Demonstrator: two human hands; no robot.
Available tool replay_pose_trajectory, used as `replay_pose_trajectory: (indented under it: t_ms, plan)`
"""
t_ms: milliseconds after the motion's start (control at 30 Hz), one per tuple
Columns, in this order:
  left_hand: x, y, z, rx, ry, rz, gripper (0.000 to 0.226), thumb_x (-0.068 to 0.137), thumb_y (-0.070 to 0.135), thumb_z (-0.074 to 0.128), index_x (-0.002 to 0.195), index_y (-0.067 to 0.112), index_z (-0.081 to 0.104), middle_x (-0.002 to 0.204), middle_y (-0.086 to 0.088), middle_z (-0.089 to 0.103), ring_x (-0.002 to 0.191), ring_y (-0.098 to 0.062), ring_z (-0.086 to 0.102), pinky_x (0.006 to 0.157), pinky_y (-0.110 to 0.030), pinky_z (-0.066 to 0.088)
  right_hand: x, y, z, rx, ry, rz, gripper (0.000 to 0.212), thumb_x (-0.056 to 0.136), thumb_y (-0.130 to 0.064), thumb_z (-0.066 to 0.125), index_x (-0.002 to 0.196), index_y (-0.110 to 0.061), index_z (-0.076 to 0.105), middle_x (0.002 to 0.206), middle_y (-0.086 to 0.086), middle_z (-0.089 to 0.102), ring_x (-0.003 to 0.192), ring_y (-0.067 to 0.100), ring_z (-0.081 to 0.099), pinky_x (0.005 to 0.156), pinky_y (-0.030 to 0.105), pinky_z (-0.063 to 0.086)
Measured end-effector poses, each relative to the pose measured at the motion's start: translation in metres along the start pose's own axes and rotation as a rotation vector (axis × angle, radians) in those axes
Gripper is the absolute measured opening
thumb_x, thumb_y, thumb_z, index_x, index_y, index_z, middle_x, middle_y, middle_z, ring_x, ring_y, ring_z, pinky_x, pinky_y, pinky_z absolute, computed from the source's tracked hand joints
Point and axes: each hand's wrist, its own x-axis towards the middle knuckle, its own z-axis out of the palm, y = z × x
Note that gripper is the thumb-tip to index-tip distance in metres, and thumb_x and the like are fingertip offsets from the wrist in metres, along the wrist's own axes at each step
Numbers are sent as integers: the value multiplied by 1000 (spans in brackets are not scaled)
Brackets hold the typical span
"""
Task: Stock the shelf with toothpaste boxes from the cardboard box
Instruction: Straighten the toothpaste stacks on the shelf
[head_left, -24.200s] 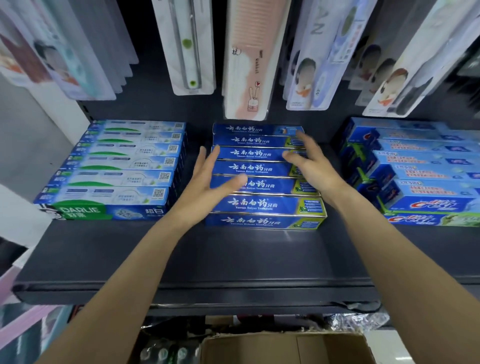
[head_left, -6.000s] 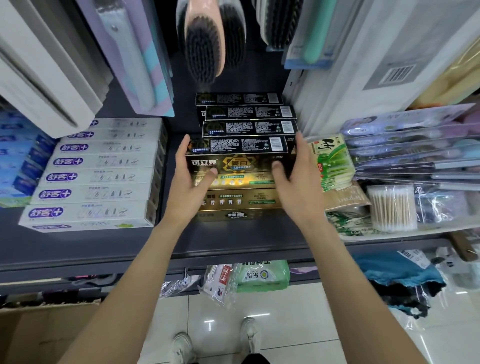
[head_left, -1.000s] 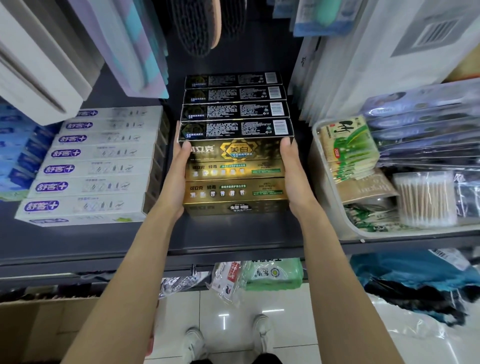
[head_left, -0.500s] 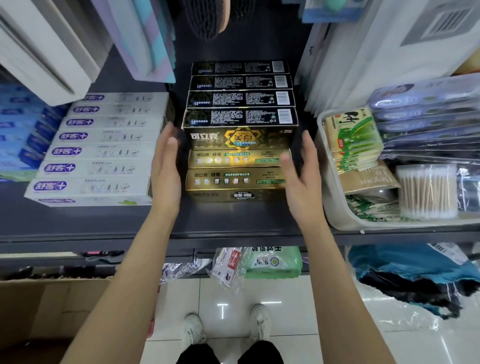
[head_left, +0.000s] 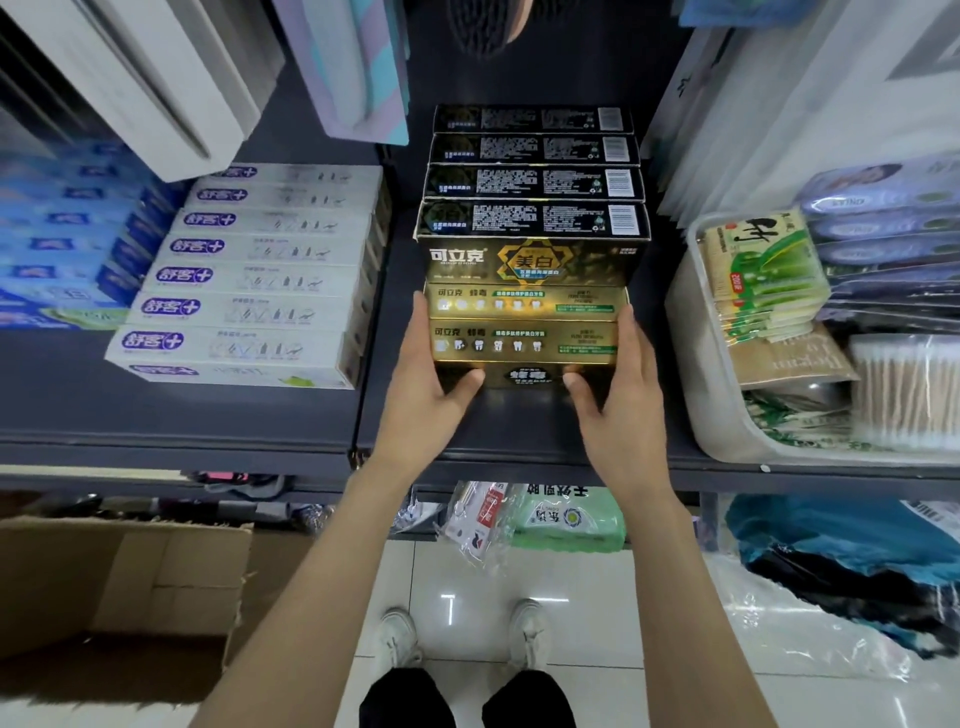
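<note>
Both hands are on the gold rectangular toothpaste boxes (head_left: 524, 338), which lie at the front of a column of cartons on the dark metal shelf (head_left: 208, 415). The left hand (head_left: 434, 384) wraps the left end of the front gold box, its fingers up along the side and its thumb curled against the near face. The right hand (head_left: 615, 387) mirrors it at the right end, fingers along the side and thumb pressed on the near face, so each grip is closed around that box. Behind the gold boxes, in the same column, lie black and gold toothpaste boxes (head_left: 532, 218) with barcodes facing up. To the left of the gold boxes sits a stack of white toothpaste boxes with purple logos (head_left: 249, 275), apart from them. To the right of the gold boxes stands a clear plastic tub (head_left: 727, 415) holding green packets and cotton swabs. Below and to the left of the gold boxes, on the white tiled floor, stands the open brown cardboard box (head_left: 130, 587). Straight below them the person's white shoes (head_left: 527, 634) show on the tiles.
</note>
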Motion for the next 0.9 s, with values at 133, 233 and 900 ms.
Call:
replay_pose_trajectory:
  t_ms: [133, 233, 900]
  plan:
    - [4, -1, -12, 139, -62, 53, 102, 84, 17, 70, 151, 27, -6, 154, 8, 28, 139, -5, 28, 102, -5, 24, 6, -6, -12, -113, -30, -90, 87, 85, -20, 64, 152, -22, 8, 156, 10, 17, 142, 26, 21, 108, 33, 29]
    - [7, 5, -19, 264, -115, 69, 102, 84, 23, 70, 150, 28, -8, 157, 3, 20, 142, -12, 25, 110, -30, 32, 21, -15, -21, -179, -99, -113, 76, 93, -42, 51, 152, -28, 4, 160, 3, -4, 146, 22, 4, 112, 39, 22]
    - [-70, 30, -77, 439, 248, 364, 52, 85, 21, 61, 134, 11, 49, 127, -5, 58, 115, -19, 52, 94, -30, 45, -59, -68, 7, -192, 150, -491, 34, 93, -19, 48, 121, -4, 59, 118, 15, 62, 107, 25, 53, 91, 38, 44]
